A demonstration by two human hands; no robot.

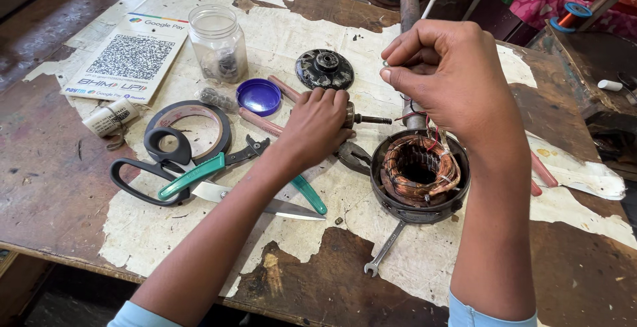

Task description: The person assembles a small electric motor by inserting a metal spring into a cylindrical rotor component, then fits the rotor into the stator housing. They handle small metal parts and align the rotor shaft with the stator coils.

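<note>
My left hand [317, 126] rests on the table, closed around a screwdriver whose dark shaft [373, 120] sticks out to the right. My right hand [443, 75] hovers above a round black motor housing with copper windings [419, 173], pinching a tiny metal part [385, 65] between thumb and fingers. Thin red and white wires run from the windings up toward that hand. A black round motor cap [324, 69] lies just behind my left hand.
Black-handled scissors [156, 167], green-handled pliers [219, 166], a tape roll [197, 126], a blue lid [259, 96], a clear jar [217, 43], a printed card [133, 58] and a spanner [385, 247] lie on the worn table [53, 167]. A copper wire spool [569, 15] sits far right.
</note>
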